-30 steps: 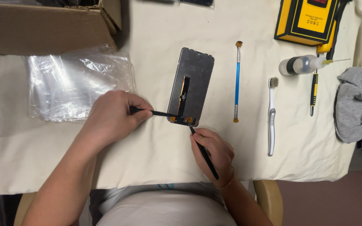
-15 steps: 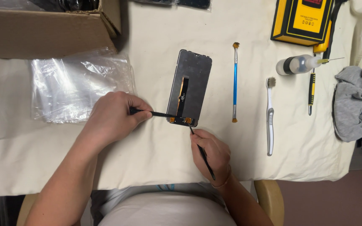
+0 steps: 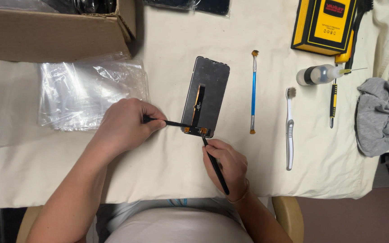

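Observation:
A dark phone screen panel (image 3: pixel 210 85) lies face down on the cream cloth, with a black flex strip and orange contacts at its near edge. My left hand (image 3: pixel 124 126) grips a thin black tool (image 3: pixel 174 123) whose tip touches the panel's near left corner. My right hand (image 3: pixel 228 166) holds a second black pointed tool (image 3: pixel 212 159) like a pen, its tip on the orange connector (image 3: pixel 202 131).
A clear plastic bag (image 3: pixel 86 92) lies left of the panel, a cardboard box (image 3: pixel 55 31) behind it. To the right lie a blue brush (image 3: pixel 253 92), a toothbrush (image 3: pixel 289 130), a small bottle (image 3: pixel 316 75), a yellow-black screwdriver (image 3: pixel 333 101), a yellow box (image 3: pixel 327 24) and a grey rag (image 3: pixel 379 114).
Both hands stay on the tools at the panel's near edge. The view has shifted slightly; nothing on the table has moved.

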